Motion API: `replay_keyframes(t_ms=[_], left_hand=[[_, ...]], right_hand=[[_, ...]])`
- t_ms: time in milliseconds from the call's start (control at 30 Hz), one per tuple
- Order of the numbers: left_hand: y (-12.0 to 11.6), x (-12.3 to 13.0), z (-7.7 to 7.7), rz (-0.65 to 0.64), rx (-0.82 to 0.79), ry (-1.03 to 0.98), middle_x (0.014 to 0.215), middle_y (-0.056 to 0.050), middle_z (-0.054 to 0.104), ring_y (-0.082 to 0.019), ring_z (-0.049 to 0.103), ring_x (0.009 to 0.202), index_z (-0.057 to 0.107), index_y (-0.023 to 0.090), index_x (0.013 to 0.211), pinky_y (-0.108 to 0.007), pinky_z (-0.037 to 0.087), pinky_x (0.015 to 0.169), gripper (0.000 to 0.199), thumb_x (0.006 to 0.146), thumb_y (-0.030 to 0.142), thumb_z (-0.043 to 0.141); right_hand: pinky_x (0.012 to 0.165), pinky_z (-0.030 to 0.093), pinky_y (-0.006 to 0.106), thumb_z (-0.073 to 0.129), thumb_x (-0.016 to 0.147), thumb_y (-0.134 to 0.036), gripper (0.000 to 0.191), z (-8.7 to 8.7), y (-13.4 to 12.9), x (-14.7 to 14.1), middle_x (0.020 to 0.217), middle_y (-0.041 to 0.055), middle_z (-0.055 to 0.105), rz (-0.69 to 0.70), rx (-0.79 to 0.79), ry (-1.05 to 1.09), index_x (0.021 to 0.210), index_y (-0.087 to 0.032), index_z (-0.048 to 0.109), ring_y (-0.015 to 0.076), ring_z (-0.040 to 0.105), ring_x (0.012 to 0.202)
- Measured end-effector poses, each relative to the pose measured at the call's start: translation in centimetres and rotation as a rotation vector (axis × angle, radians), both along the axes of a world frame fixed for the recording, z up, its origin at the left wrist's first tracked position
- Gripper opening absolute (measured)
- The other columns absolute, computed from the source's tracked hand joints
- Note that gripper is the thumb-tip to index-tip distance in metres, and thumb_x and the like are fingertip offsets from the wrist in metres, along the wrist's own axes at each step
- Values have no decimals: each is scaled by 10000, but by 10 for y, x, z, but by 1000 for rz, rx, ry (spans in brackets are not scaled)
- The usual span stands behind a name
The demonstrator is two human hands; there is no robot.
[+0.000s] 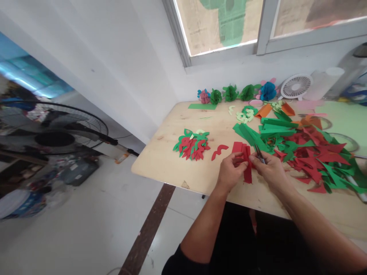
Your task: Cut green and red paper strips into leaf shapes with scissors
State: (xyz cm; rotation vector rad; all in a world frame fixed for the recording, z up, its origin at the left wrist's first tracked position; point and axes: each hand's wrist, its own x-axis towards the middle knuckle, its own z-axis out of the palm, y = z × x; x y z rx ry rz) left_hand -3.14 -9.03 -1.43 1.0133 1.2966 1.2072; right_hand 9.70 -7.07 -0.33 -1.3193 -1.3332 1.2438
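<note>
Folded red paper strips [247,173] lie near the table's front edge, between my two hands. My left hand [231,171] is closed on one of these strips, its thumb and fingers pinching the edge. In my right hand [268,167] is a pair of scissors [259,152], blades pointing away from me; its fingertips come up close to the same red strip, and whether they touch it I cannot tell. Just left of the strips lies a wavy red paper cutout [219,152]. Farther left sits a pile of red and green paper cutouts [191,145].
Red and green paper scraps [312,152] are heaped to the right, beside green folded strips [275,126]. Paper honeycomb figures [231,93] line the wall, near a small white fan [296,87]. A large floor fan [54,135] stands left of the table [160,164].
</note>
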Motion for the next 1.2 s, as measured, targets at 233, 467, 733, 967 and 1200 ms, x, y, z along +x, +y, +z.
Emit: replay_keyframes(t_ms=[233, 467, 733, 967, 1200], left_hand=[[-4, -7, 14, 30, -101, -259, 779, -54, 689, -131, 631, 643, 604, 139, 964, -277, 522, 623, 352, 638, 224, 706], [-6, -14, 17, 47, -199, -358, 714, -28, 664, -109, 595, 565, 586, 140, 951, -262, 503, 583, 391, 598, 242, 720], [-4, -20, 10, 120, -225, -361, 741, -24, 658, -126, 613, 587, 579, 158, 925, -288, 517, 599, 403, 571, 264, 740], [-4, -19, 4, 209, -24, -75, 845, -81, 680, -165, 643, 769, 581, 151, 924, -268, 507, 666, 282, 661, 191, 676], [-18, -3, 18, 140, 152, 225, 960, -79, 672, -154, 633, 752, 572, 192, 1019, -279, 493, 679, 255, 768, 227, 590]], right_hand=[[413, 226, 226, 635, 711, -407, 236, -1, 0, 2, 486, -84, 349, -46, -21, 27, 710, -179, 573, 78, 285, 426], [489, 332, 246, 603, 709, -369, 201, -7, 8, 11, 534, -39, 480, -38, 58, -193, 665, -172, 603, 120, 428, 511], [461, 328, 268, 599, 692, -377, 211, -2, 22, 28, 470, -26, 501, -98, 132, -300, 584, -197, 581, 134, 443, 452], [542, 348, 327, 569, 779, -361, 165, 17, 21, 45, 640, 66, 622, -278, 261, -567, 769, -216, 648, 221, 536, 587], [533, 398, 274, 558, 775, -380, 231, 26, -14, -5, 608, 10, 611, 45, 187, -306, 769, -182, 678, 165, 521, 559]])
